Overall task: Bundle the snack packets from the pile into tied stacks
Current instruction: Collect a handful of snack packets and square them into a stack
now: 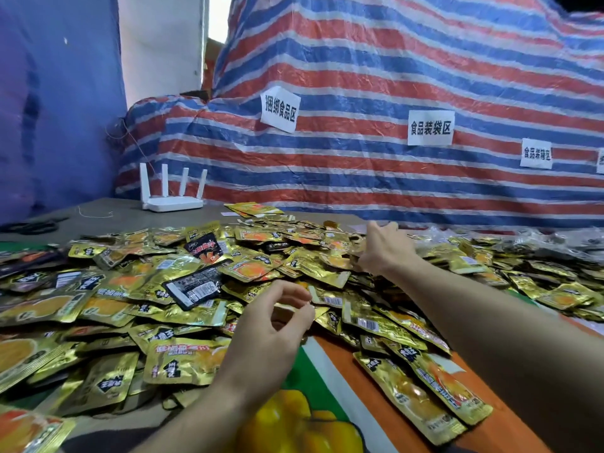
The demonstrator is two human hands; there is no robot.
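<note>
Your left hand (271, 325) hangs loosely curled and empty, your right hand (382, 248) is on the pile (147, 299), its grip unclear; bundling looks barely begun.

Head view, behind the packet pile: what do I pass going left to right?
White four-antenna router → left white paper sign → middle white paper sign → small white paper sign. The signs hang on the red, white and blue striped tarp.
</note>
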